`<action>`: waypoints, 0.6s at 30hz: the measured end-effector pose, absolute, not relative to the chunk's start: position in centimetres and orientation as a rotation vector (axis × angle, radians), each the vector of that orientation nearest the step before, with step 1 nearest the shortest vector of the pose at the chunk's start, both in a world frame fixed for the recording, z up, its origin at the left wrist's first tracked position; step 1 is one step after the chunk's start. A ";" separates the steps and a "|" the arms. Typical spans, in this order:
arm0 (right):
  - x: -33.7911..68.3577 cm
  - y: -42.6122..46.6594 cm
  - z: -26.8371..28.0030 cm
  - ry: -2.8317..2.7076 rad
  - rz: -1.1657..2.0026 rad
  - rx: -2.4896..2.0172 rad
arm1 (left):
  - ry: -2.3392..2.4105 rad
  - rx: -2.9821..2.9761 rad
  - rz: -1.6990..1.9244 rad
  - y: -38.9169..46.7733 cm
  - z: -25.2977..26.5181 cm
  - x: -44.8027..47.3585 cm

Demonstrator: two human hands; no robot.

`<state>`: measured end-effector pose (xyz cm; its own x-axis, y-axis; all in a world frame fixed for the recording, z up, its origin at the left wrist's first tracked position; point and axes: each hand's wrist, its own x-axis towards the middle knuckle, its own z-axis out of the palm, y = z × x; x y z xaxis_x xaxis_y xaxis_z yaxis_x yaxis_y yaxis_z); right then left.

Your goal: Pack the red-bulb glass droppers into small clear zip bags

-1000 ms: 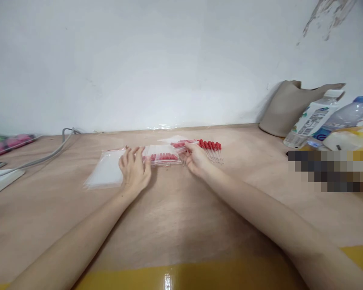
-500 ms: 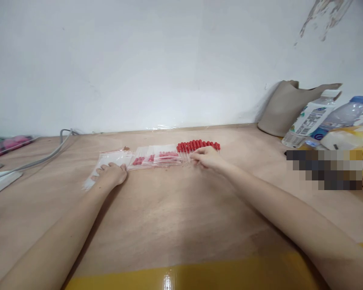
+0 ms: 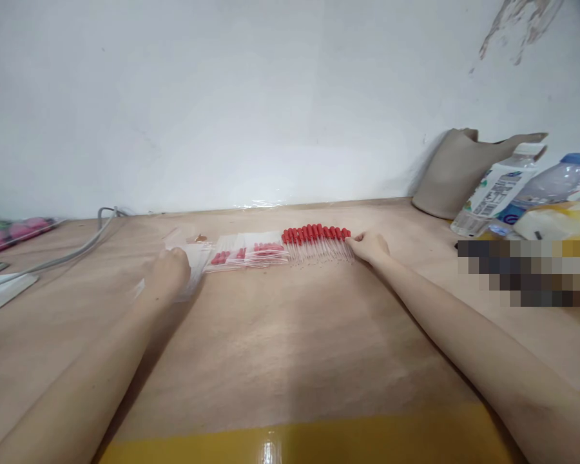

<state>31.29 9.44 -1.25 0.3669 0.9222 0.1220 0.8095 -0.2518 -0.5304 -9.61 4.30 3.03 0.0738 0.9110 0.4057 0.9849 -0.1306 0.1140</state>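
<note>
And here are the tubes (image 3: pixel 318 234), a tight row at mid-table, red heads to the far side, clear stems pointing near. At the row's right end sits the right hand (image 3: pixel 371 246), thumb and fingers drawn narrow right by the last red head; whether they pinch it, I cannot tell. Nearly the whole row lies left of that grip.

Just off the row's left end come the filled bags (image 3: pixel 246 254), overlapping, red showing through the plastic. Further left, the flat bags (image 3: pixel 197 259), and over them the left hand (image 3: pixel 171 270), fingers curled in tight, plastic around it; what it holds, I cannot tell. Those tubes lie well to its right!

All of it on the brown table (image 3: pixel 251 348), yellow tape (image 3: pixel 212 444) along the near edge. Out left, a grey cable (image 3: pixel 84 248) and a pink-and-green pack (image 3: pixel 24 231). Far right, a labelled bottle (image 3: pixel 497 191) and a blue-capped bottle (image 3: pixel 546 187) lean near a grey bin (image 3: pixel 444 174), the white wall (image 3: pixel 222 96) behind.
</note>
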 end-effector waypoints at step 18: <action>30.0 9.7 -1.0 -1.798 0.064 -2.070 | -1.068 -3.115 -0.262 -3.4 -0.5 3.4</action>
<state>29.97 9.75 -1.04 0.1732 0.9598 0.2207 0.9418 -0.0958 -0.3224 3.44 -3.40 -0.48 0.7797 0.6186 0.0968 0.5930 -0.7793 0.2027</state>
